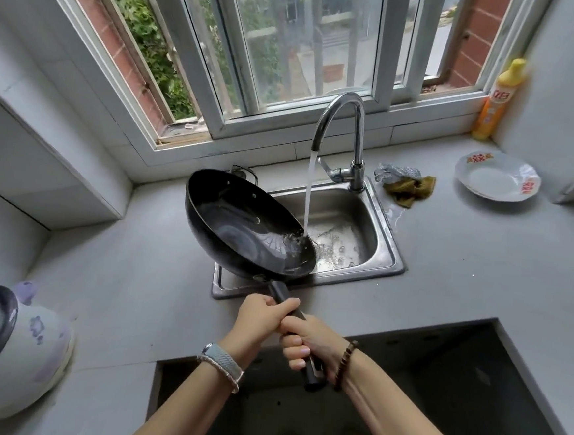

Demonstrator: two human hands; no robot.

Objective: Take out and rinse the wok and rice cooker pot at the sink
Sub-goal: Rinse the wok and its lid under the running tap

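Observation:
A black wok [243, 227] is tilted over the left part of the steel sink [384, 245], its right rim under the running water from the chrome faucet [341, 125]. Water splashes inside the wok's lower right edge. Both hands hold the wok's black handle: my left hand [262, 313] grips it nearer the pan, my right hand [306, 342] grips it further back. The rice cooker [7, 349], white with purple flowers and its lid raised, stands at the lower left on the counter; its pot is partly visible inside.
A white plate [496, 177] and a yellow detergent bottle [497, 100] stand at the right back corner. A steel scrubber and olive cloth [406, 184] lie beside the faucet. A dark counter cutout [437, 383] opens below my arms. The window runs behind the sink.

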